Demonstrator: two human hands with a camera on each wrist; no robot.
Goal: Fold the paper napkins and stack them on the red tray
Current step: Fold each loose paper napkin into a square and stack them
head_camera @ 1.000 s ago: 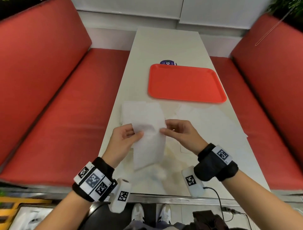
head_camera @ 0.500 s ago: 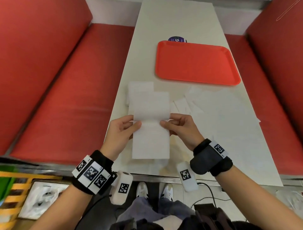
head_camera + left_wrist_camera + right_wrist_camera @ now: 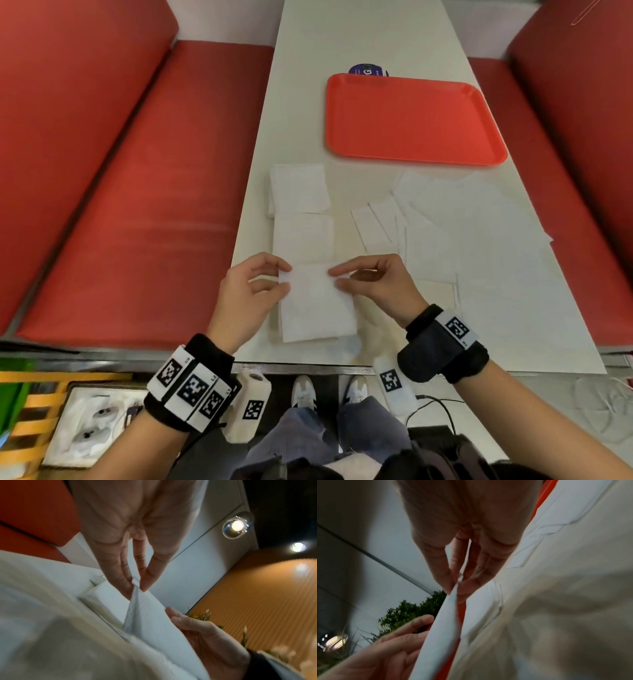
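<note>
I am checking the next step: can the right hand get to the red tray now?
Probably not yet. The right hand pinches the napkin together with the left hand. Nothing stands between it and the red tray, so once it lets go, the way looks free.

Left hand (image 3: 251,291) and right hand (image 3: 375,282) – both pinching, fingertips facing

I can't see the far end of the white table (image 3: 359,31); the head view's top edge cuts it off. The red tray (image 3: 411,120) covers most of a dark round label (image 3: 368,69), so I can't read it. In the right wrist view the napkin (image 3: 436,635) is blurred, its lower part running out of frame.
</note>
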